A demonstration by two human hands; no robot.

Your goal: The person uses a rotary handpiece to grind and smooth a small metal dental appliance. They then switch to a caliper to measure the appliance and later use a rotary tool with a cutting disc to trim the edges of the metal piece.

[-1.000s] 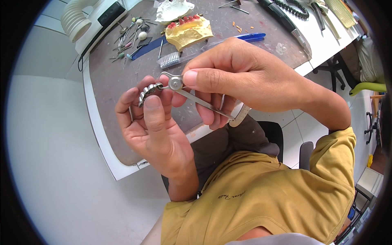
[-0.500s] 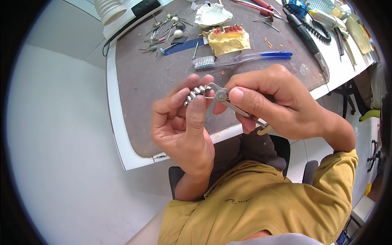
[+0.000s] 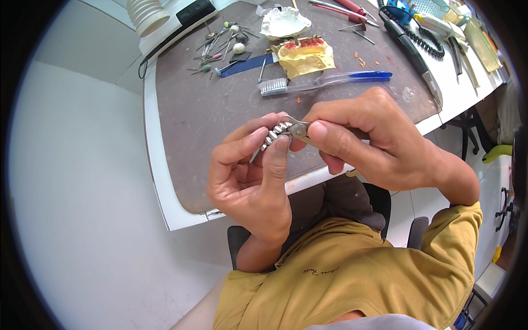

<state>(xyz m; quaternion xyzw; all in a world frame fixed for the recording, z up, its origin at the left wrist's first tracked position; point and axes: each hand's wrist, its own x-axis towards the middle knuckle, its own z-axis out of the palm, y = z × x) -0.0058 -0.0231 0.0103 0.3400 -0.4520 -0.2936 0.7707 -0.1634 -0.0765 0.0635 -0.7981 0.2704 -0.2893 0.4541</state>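
Far left: bare pale floor, nothing of note. Left hand point(image 3: 250, 179) raised over the near edge of the brown work mat point(image 3: 192, 110), thumb and forefinger pinched on a small row of metal teeth point(image 3: 276, 133), a cast dental piece, silvery and ribbed, held just above the mat and touching nothing but fingers and tool. Probably light but stiff, smooth-surfaced, so likely slippery between bare fingertips; thin edges judged easy to bend or nick if squeezed hard. Best grip judged at the two ends or along the flat flanks, not across the ridged crowns. Right hand point(image 3: 374, 146) closed around small metal pliers point(image 3: 298, 130), pivot showing between thumb and forefinger, nose meeting the tooth row; handles buried in the palm, only a tip peeping out below. Underside of the metal piece hidden by the left thumb; full length not readable. Whether the plier nose actually bites the piece or only rests against it: cannot tell. Farther back on the mat, well apart from the hands: scatter of polishing burs point(image 3: 220, 44), toothbrush with clear blue handle point(image 3: 324, 81), yellow plaster model with red wax point(image 3: 305, 55), white plaster cast point(image 3: 285, 23). Right rim: black handpiece with coiled cord point(image 3: 410, 47), bent by the lens, further tools blurred and cut off at the edge.
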